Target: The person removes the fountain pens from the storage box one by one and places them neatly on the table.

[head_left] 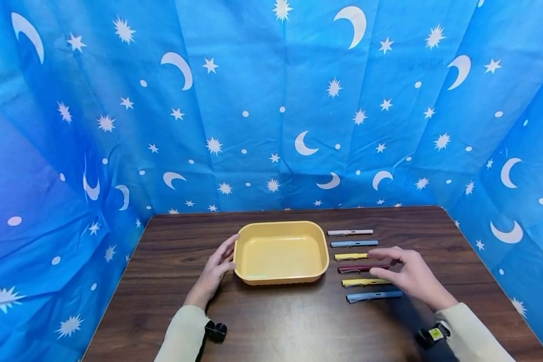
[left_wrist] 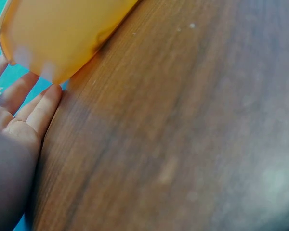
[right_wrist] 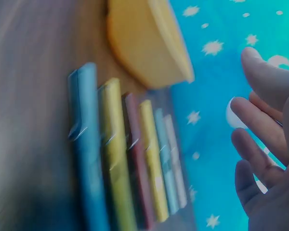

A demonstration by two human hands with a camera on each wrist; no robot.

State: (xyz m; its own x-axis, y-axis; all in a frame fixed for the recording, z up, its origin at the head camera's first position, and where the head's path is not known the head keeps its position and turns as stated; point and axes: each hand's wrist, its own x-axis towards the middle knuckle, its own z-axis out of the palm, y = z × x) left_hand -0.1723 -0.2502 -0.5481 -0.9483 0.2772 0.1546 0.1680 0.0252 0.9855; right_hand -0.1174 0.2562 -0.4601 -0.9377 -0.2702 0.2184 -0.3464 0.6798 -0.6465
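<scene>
A yellow rectangular tray (head_left: 280, 279) stands on the table, and the fingers of my left hand (head_left: 213, 274) touch its left side, quite straight in the left wrist view. Right of the tray several clipped pens lie in a column: a whitish pen (head_left: 350, 233), a light blue pen (head_left: 354, 244), a yellow pen (head_left: 349, 257), a dark red pen (head_left: 359, 269), a second yellow pen (head_left: 362, 283) and a blue pen (head_left: 373, 296) nearest me. Over their right ends hovers my right hand (head_left: 414, 276), thumb and fingers apart, holding nothing; it partly hides the middle pens.
The dark wood table (head_left: 289, 322) has its far edge just behind the tray. Blue cloth (head_left: 262, 125) with white moons and stars hangs behind and along both sides. A small black device (head_left: 215, 332) sits at my left wrist, another (head_left: 432, 334) at the right.
</scene>
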